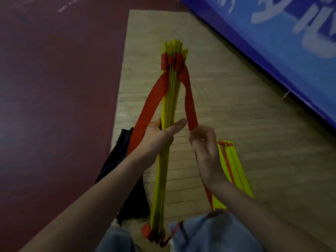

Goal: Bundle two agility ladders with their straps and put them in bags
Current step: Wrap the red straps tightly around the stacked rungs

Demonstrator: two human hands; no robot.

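A stack of yellow ladder rungs (170,99) stands on end between my knees, with red strap wound round its far end (172,61). My left hand (157,137) grips the stack at its middle, thumb stretched out to the right. One red strap length (152,104) runs down along the left of that hand. My right hand (204,142) pinches the other red strap length (190,108) on the right side. A second ladder (234,170), yellow with a thin red strap, lies flat on the floor behind my right hand. A black bag (127,171) lies on the floor under my left forearm.
The floor is pale wood planks (245,115) with a dark red area (54,88) to the left. A blue banner board (281,42) slants across the upper right. My knees in blue jeans (209,231) fill the bottom edge.
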